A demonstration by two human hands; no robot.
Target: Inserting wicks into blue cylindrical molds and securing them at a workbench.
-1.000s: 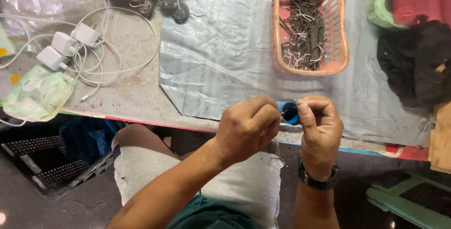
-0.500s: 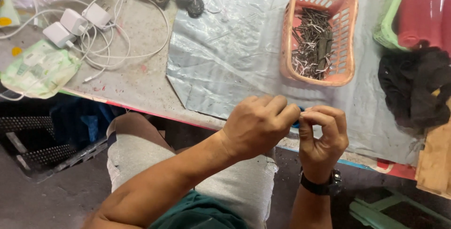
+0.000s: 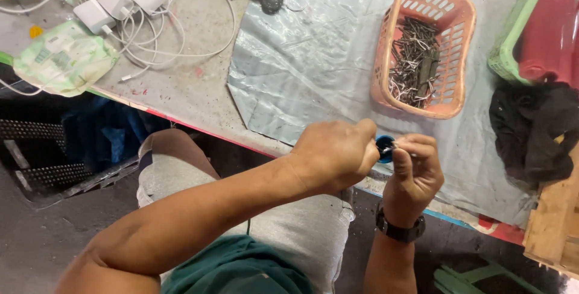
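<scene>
My left hand and my right hand meet at the table's front edge, fingers pinched together around a small round blue piece with a dark centre. A thin metal bit shows between my right thumb and fingers, against the blue piece. Most of the blue piece is hidden by my fingers. A black watch is on my right wrist. Beyond my hands stands an orange basket holding several small dark metal parts with white wire ends.
A grey plastic sheet covers the table. White chargers and cables and a green packet lie at the left. A black cloth, a green crate and a wooden board are at the right.
The view has shifted, so the table and basket sit further right and lower. My hands have closed in tighter on the blue piece, which is more covered than a second ago.
</scene>
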